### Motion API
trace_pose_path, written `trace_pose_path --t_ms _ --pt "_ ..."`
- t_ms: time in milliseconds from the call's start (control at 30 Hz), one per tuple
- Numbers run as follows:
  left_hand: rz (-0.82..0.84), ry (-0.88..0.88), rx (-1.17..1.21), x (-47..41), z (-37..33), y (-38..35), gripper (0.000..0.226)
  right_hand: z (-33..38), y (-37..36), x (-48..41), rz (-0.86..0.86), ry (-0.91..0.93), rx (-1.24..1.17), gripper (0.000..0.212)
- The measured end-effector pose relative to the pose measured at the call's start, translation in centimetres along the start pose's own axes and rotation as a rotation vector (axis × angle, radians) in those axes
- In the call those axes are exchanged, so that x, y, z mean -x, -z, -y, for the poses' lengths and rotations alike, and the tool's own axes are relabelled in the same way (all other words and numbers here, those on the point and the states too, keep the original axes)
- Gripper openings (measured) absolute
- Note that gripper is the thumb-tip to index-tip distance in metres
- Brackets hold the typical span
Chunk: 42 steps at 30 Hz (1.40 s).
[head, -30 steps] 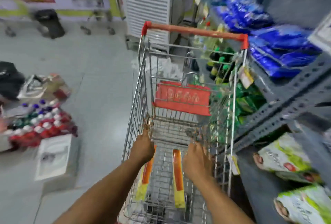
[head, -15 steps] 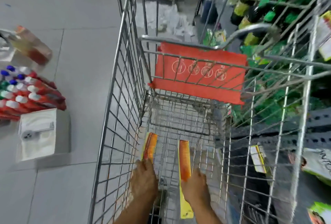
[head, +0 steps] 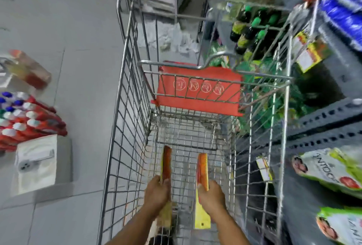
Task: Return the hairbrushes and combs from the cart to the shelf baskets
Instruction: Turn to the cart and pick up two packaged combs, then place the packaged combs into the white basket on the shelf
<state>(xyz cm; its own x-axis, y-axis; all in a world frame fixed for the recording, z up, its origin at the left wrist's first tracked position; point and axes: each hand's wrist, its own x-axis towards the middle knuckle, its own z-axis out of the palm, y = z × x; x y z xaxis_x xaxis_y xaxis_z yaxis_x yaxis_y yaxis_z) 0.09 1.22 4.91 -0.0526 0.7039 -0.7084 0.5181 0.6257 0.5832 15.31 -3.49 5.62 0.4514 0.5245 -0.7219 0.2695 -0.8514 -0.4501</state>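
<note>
Down in the cart (head: 125,107), both my hands are on combs. My left hand (head: 157,191) has its grip wrapped round the left comb (head: 166,163), an orange one on a yellow card; my right hand (head: 211,195) is clamped on the right comb (head: 202,168), same make, its yellow card end poking out below my wrist. Both combs sit tilted up off the cart's wire floor, pointing away from me.

Now, doing this well: I reckon the trick is to lift straight up, keeping the combs lengthwise so neither card end snags the wire, and clear the rim before swinging right toward the shelf (head: 323,119). Firm grip on the card, not the teeth.

Containers: the cart looks nearly bare apart from these two, though something dark lies at the near end below my left hand and I can't tell what. The red seat flap (head: 199,90) is folded at the far end. No shelf baskets in sight yet; the shelf shows green packets (head: 331,168) only.
</note>
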Motion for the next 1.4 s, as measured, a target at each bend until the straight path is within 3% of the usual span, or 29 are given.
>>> trace_pose_path --t_ms 133,367,500,667,833,967,1100,1233,1300,1400 --pt "0.173 0.008 0.3 3.4 -3.1 1.5 0.012 1.4 3.5 3.4 0.004 0.09 -0.146 0.017" --pt "0.189 -0.19 0.374 11.1 -8.4 3.4 0.021 3.1 9.9 10.9 -0.127 0.238 -0.357 0.036" --pt "0.246 -0.344 0.393 17.6 -12.8 3.6 0.018 3.4 15.4 16.5 -0.125 0.321 -0.508 0.032" --pt "0.281 -0.493 0.407 25.4 -18.3 2.1 0.032 2.4 21.8 22.5 -0.231 0.453 -0.697 0.049" --pt "0.405 -0.62 0.349 33.9 -22.0 -1.5 0.017 -1.6 27.8 28.2 -0.312 0.503 -0.886 0.021" --pt "0.546 -0.643 0.3 40.0 -22.6 -5.8 0.027 -5.7 31.3 32.6 -0.4 0.495 -1.01 0.023" --pt "0.704 -0.65 0.233 45.1 -21.7 -10.9 0.019 -11.8 34.3 36.4 -0.551 0.465 -1.045 0.016" --pt "0.838 -0.69 0.123 50.3 -20.1 -16.6 0.031 -18.9 36.8 40.1 -0.739 0.395 -1.05 0.027" --pt "0.92 -0.694 0.062 53.5 -18.8 -19.7 0.02 -23.2 37.7 42.2 -0.829 0.37 -1.077 0.022" --pt "1.041 -0.678 -0.028 57.7 -16.5 -24.0 0.009 -29.3 38.5 44.7 -0.959 0.285 -1.086 0.039"
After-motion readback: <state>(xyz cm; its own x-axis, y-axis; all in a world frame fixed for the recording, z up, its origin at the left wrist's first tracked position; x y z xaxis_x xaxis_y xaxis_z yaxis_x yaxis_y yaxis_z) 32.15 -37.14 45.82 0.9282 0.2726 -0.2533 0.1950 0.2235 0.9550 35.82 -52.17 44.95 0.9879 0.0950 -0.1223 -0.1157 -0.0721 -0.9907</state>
